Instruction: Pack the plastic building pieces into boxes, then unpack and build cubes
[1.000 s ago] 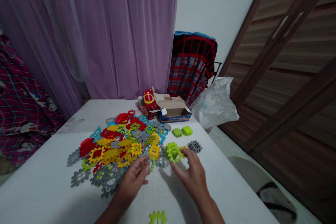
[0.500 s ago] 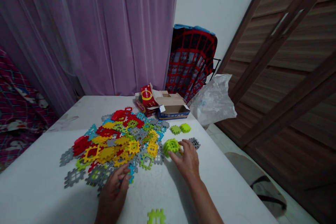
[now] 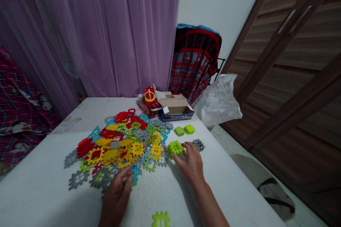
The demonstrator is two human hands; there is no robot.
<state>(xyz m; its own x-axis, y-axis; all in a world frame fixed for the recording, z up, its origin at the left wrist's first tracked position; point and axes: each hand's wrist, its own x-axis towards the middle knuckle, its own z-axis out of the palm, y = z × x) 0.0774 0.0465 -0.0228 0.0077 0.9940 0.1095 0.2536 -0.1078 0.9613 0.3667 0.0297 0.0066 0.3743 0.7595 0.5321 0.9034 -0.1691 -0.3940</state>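
Note:
My right hand [image 3: 192,161] is at the right side of a green cube-shaped block [image 3: 174,149] built of toothed plastic pieces. Its thumb lies against the block's front and its fingers against the right edge. A bit of yellow [image 3: 184,152] shows between thumb and fingers. My left hand [image 3: 118,189] hovers by the near edge of a pile of interlocking pieces [image 3: 114,154], fingers loosely curved and thumb apart, with nothing visible in it. Beside its fingertips lies a blue piece [image 3: 135,175]. A lone green window-like piece [image 3: 161,219] lies at the front edge of view.
Two green pieces [image 3: 184,130] and a grey block [image 3: 198,145] lie on the white table [image 3: 226,184] at the right. Farther back are a red box [image 3: 151,99] and an open blue box [image 3: 178,116]. A clear plastic bag [image 3: 218,103] hangs by the right edge.
The whole view has shifted slightly to the left. Both hands and the green block keep their places on the table.

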